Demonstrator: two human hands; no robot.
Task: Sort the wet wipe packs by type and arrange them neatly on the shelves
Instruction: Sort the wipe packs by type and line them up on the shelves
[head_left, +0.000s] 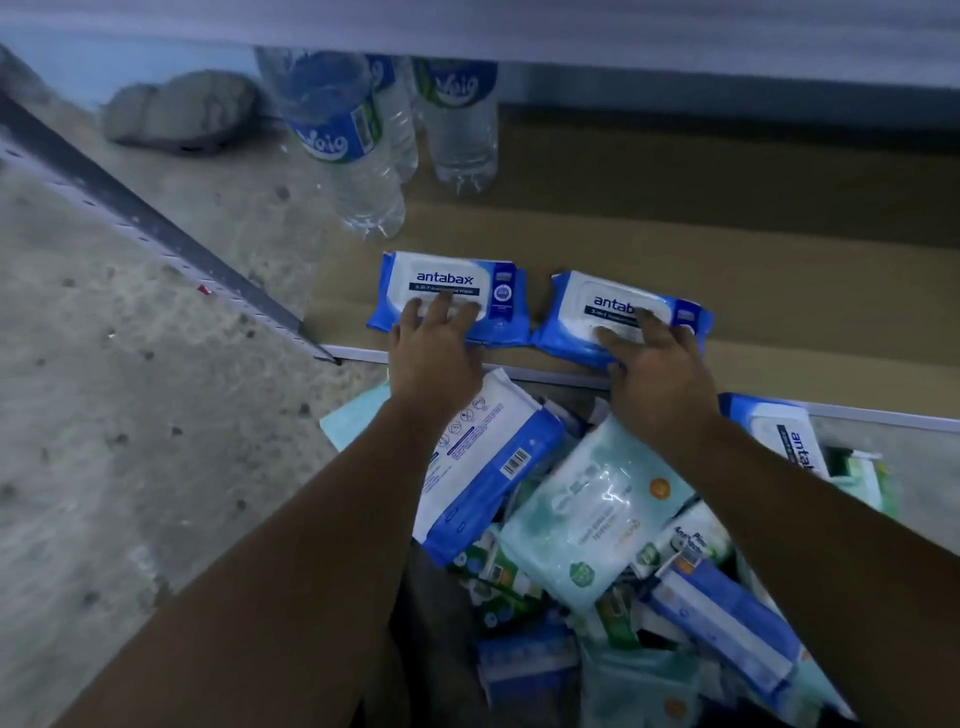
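Head view: we see left blue pack and right blue pack flat, labels up, side by side at the front of the shelf; same type grouped, we judge. Left hand and right hand each press 1 pack, fingers straight, spread, gripping nothing. Forearms reach over the unsorted pile.
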